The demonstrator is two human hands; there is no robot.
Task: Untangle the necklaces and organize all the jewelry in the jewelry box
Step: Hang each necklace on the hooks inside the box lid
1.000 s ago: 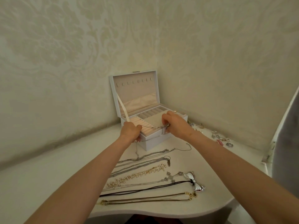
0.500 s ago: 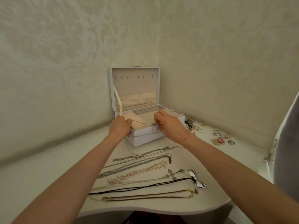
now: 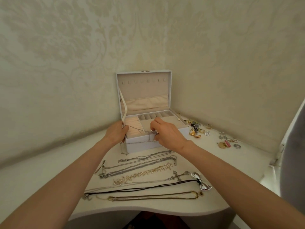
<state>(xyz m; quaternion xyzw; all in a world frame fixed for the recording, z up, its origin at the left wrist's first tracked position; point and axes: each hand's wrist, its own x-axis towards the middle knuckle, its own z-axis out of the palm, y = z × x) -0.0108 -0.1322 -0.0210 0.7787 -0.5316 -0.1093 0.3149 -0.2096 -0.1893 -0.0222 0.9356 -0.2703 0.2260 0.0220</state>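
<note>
both hands at frame centre, left hand (image 3: 116,133) and right hand (image 3: 166,133), pinching a thin silver chain (image 3: 137,130) taut over the open jewelry box (image 3: 142,144), probably to lay it in untangled

Home dressing corner: damask wallpaper (image 3: 66,47), white vanity table (image 3: 41,176), jewelry box (image 3: 143,144).

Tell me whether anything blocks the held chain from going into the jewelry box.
Nothing visible does. The chain, held by the left hand and right hand, spans the open jewelry box at its front; the compartments below look unoccupied.
</note>
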